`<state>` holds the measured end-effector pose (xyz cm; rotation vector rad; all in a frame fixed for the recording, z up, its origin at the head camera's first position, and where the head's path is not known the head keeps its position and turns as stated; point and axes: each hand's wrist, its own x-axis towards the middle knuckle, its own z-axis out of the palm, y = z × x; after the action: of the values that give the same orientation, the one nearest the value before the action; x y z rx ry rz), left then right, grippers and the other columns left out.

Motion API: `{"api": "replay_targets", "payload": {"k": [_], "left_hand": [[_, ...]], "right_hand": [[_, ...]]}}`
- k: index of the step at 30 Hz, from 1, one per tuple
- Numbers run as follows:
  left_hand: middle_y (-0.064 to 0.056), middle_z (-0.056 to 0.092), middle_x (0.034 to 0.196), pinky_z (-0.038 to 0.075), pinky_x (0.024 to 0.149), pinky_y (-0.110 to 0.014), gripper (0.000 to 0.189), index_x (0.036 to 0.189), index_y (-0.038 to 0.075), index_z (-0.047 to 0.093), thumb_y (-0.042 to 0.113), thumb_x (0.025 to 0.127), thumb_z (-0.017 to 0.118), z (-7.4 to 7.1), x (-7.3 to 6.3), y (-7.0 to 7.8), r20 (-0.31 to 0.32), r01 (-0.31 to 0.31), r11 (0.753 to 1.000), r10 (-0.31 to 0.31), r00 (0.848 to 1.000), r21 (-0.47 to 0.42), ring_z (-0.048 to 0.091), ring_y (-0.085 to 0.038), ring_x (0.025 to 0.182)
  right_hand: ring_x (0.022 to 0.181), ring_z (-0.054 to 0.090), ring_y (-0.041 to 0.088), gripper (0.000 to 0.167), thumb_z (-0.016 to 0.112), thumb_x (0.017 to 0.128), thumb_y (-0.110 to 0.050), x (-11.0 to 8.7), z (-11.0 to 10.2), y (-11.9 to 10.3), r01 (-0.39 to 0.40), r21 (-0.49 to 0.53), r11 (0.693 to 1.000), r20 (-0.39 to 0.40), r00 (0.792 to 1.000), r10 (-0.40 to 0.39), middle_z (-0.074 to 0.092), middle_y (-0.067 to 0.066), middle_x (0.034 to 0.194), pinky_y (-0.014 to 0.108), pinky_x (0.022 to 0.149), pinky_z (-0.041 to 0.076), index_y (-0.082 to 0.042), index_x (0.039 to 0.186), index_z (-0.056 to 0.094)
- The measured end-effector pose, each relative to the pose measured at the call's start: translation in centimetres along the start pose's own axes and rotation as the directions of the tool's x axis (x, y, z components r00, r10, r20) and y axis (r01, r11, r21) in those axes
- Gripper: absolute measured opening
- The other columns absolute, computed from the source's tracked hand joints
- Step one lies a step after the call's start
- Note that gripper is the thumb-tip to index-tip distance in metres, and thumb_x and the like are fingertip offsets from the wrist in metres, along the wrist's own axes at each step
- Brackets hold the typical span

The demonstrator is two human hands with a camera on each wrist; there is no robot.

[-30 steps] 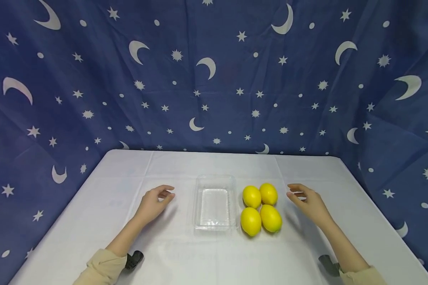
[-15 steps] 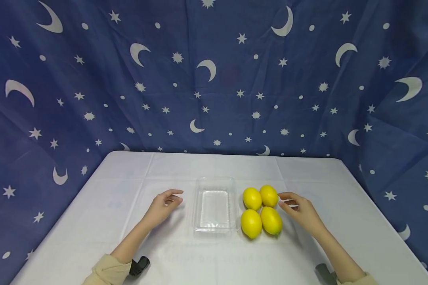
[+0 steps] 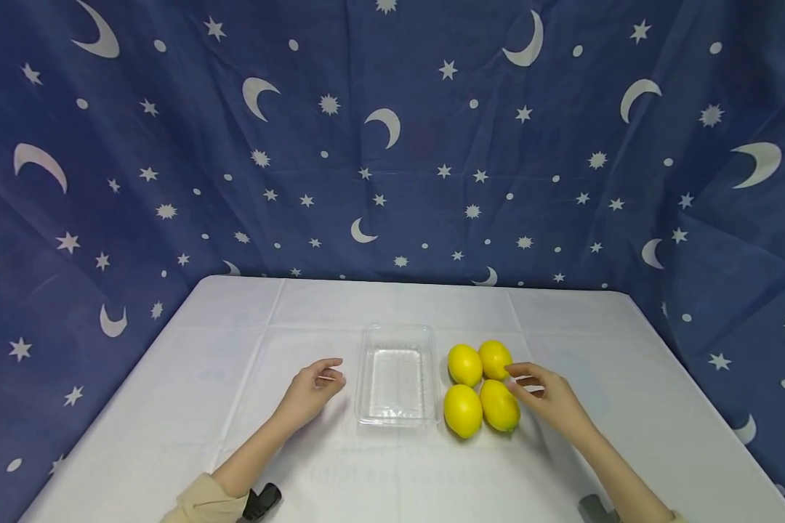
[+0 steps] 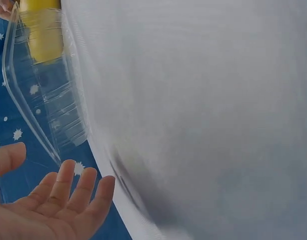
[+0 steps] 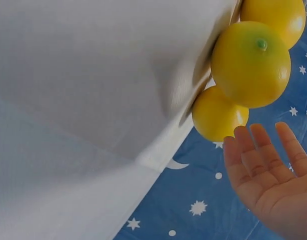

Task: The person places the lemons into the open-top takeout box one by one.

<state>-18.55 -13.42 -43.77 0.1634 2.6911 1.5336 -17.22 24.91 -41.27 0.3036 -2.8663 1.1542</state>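
Observation:
A clear plastic container (image 3: 397, 417) stands mid-table, with several yellow lemons grouped along its right side. Of these, the near right lemon (image 3: 500, 407) shows a green tip, and the far right lemon (image 3: 495, 359) lies behind it. My right hand (image 3: 552, 398) hovers at the right of the group, its fingertips overlapping the edges of those two lemons in the head view; it grips nothing. Left of the container my left hand (image 3: 310, 392) is held in the air with relaxed fingers. In the left wrist view its fingertips are close to the container's rim (image 4: 23, 107).
A white cloth covers the table (image 3: 392, 479). Behind it and at both sides hangs a dark blue curtain (image 3: 419, 145) with moons and stars. Dark wrist cameras show below each hand, the left one (image 3: 262, 501) near the front edge.
Both hands have moved inward: the left rightward toward the container, the right leftward up to the lemons. The container and lemons have stayed in place; the head view has shifted slightly.

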Motion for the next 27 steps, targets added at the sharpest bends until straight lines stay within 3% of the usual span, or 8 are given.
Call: {"api": "replay_targets", "payload": {"k": [3,8,17,21,27], "left_hand": [[-0.010,0.066,0.099,0.056,0.079,-0.038,0.037,0.124,-0.005,0.055,0.010,0.091,0.060,0.0,-0.1,0.2,-0.003,0.034,0.999,-0.034,0.999,-0.014,0.065,-0.029,0.093],[-0.010,0.063,0.102,0.054,0.065,-0.032,0.039,0.127,-0.004,0.053,0.009,0.091,0.058,0.0,-0.3,0.4,0.055,0.143,0.982,-0.137,0.989,-0.124,0.064,-0.023,0.088],[-0.019,0.060,0.114,0.058,0.077,-0.036,0.044,0.134,-0.003,0.046,0.013,0.093,0.055,0.4,-0.4,0.9,0.171,0.285,0.914,-0.244,0.955,-0.288,0.062,-0.024,0.095],[-0.022,0.057,0.120,0.058,0.077,-0.035,0.048,0.136,-0.003,0.043,0.016,0.093,0.055,0.5,-0.2,1.3,0.215,0.318,0.887,-0.256,0.942,-0.336,0.061,-0.024,0.097],[-0.020,0.053,0.120,0.059,0.076,-0.033,0.048,0.137,0.000,0.044,0.014,0.092,0.056,0.7,0.3,1.8,0.248,0.399,0.826,-0.321,0.914,-0.398,0.057,-0.025,0.101]], "right_hand": [[0.103,0.061,0.034,0.036,0.061,0.092,-0.022,0.0,0.2,0.0,-0.009,-0.002,1.000,0.021,1.000,0.009,0.061,0.021,0.120,0.041,0.081,0.056,0.000,0.120,0.059],[0.104,0.061,0.037,0.037,0.062,0.091,-0.023,0.1,0.4,-0.1,-0.013,-0.028,1.000,0.038,0.999,0.014,0.061,0.022,0.121,0.046,0.082,0.056,0.001,0.120,0.059],[0.099,0.063,0.037,0.036,0.064,0.090,-0.020,0.1,0.1,-0.2,-0.040,-0.033,0.999,0.098,0.994,0.043,0.062,0.023,0.116,0.054,0.084,0.053,0.002,0.117,0.060],[0.098,0.063,0.036,0.036,0.063,0.090,-0.021,0.3,-0.2,0.2,-0.062,-0.013,0.998,0.125,0.990,0.063,0.061,0.024,0.117,0.049,0.082,0.055,0.003,0.117,0.060],[0.095,0.063,0.029,0.039,0.063,0.089,-0.023,0.4,-0.7,0.6,-0.122,0.047,0.991,0.171,0.979,0.113,0.060,0.023,0.120,0.034,0.073,0.058,0.002,0.119,0.059]]}}
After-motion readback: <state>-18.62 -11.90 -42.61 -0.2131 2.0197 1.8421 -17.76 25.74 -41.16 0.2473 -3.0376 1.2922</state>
